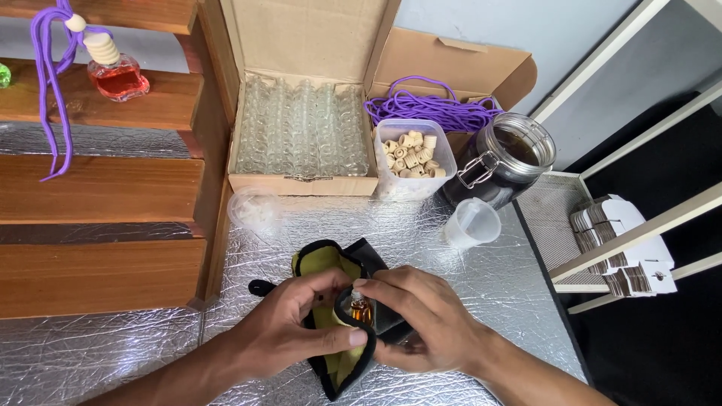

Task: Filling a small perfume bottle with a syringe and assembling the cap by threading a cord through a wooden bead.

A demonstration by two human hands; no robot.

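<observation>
A small glass bottle [360, 308] with amber liquid inside sits upright at the near middle of the scene, half wrapped in a black cloth pouch [342, 316] with a yellow-green lining. Only the bottle's upper part shows — the rest is hidden by the fabric folded around it. The pouch lies open on the silver foil-covered table [466, 301], its far flap spread flat and showing the lining, its near end bunched and lifted slightly. A short black tab [259, 286] sticks out to the left — touching the foil.
</observation>
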